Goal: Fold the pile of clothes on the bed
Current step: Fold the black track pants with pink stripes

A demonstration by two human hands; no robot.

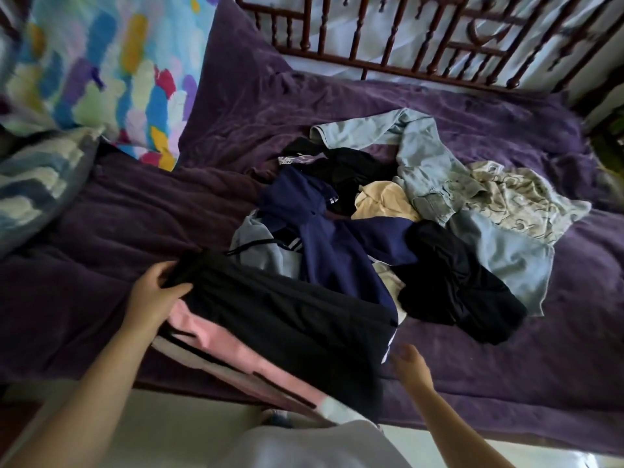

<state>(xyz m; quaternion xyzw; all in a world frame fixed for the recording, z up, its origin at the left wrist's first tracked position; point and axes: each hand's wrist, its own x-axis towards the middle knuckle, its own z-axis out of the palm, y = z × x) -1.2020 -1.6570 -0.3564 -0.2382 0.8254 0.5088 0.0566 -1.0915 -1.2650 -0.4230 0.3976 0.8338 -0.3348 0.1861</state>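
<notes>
At the far left a bright patchwork quilt (101, 62) is heaped against the bed's end, with a blue and white cushion (33, 184) lying below it on the purple bedspread (101, 238). Next comes the left hand (158, 288), which grasps the near left corner of a black garment (270, 315), thumb on top of the cloth. This black garment lies flat at the front edge of the bed, on top of a pink garment (216, 339) that shows along its lower left side. Just behind it the pile of clothes (388, 224) sits unfolded in the middle of the bed: a grey hooded top (256, 255) with a dark drawstring, a navy garment (331, 251) spread across the centre, a cream piece (381, 201) half buried, and a crumpled black one (456, 282) toward the front. The right hand (410, 363) hovers just beside the black garment's right edge, blurred, fingers spread and released, grasping nothing. Further right a pale blue denim shirt (429, 163) sprawls over the heap, and a patterned beige cloth (520, 197) lies at its outer edge. A dark wooden spindle rail (405, 38) runs along the back.
</notes>
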